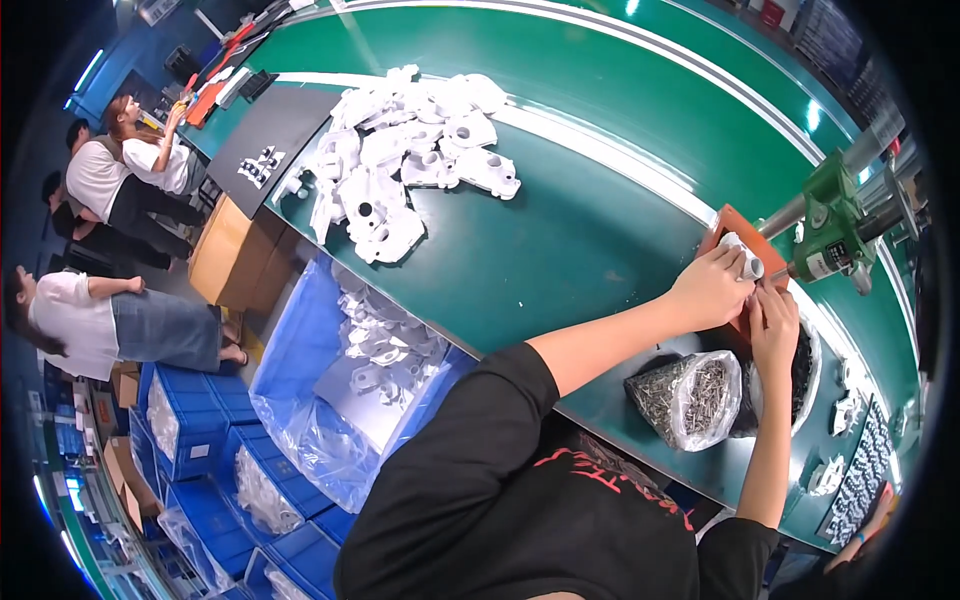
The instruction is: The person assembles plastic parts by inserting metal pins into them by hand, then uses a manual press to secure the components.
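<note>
At the green bench press [828,235], my left hand [712,288] is closed on a white plastic part [740,252] with a round tube end. The part sits against an orange block [740,222] under the press. Close beside it, my right hand [774,318] has its fingers pinched together by the part's lower side; whatever they hold is too small to make out. Just below the hands lies an open clear bag of metal pins or screws [708,398]. A second bag with dark contents [802,375] is partly hidden behind my right forearm.
White plastic parts [385,150] are heaped on the green table [560,230]. A blue-lined bin [300,360] with more parts stands at the near left. Blue crates [200,430] and several people are further left. Rows of small dark pieces [862,480] lie at the right.
</note>
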`<state>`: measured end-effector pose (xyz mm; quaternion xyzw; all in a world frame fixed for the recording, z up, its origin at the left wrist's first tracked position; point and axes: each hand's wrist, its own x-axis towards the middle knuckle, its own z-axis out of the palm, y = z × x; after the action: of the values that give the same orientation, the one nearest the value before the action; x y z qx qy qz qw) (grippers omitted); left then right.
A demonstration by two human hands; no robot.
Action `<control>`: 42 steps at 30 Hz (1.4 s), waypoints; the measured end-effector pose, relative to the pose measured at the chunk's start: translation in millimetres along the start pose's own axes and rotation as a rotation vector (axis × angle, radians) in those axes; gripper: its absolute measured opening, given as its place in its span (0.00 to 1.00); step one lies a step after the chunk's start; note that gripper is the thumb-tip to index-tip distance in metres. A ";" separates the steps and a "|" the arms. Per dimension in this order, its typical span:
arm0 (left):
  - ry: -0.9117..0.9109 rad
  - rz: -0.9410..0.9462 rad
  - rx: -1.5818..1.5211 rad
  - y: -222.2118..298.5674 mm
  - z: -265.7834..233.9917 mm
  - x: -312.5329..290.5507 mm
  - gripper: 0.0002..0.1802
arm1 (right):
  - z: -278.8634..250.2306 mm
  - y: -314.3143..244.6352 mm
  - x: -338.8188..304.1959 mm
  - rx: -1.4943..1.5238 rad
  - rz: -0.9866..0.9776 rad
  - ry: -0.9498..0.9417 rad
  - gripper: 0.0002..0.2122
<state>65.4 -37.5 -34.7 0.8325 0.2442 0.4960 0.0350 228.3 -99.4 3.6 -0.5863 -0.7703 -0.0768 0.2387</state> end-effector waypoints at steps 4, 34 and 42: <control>-0.001 0.009 0.015 0.4 3.9 1.7 0.11 | -13.4 -11.7 -1.6 -0.064 -0.060 -0.032 0.12; -0.122 -0.042 0.032 1.9 0.9 -2.4 0.10 | -69.0 -73.7 -43.8 0.494 0.123 -0.248 0.07; -0.141 0.020 0.012 2.1 2.1 5.7 0.09 | -28.4 8.3 -19.0 0.749 0.572 0.198 0.05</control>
<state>70.1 -36.4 -30.5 0.8678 0.2359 0.4352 0.0421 247.7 -124.7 18.4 -0.6383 -0.5263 0.2191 0.5173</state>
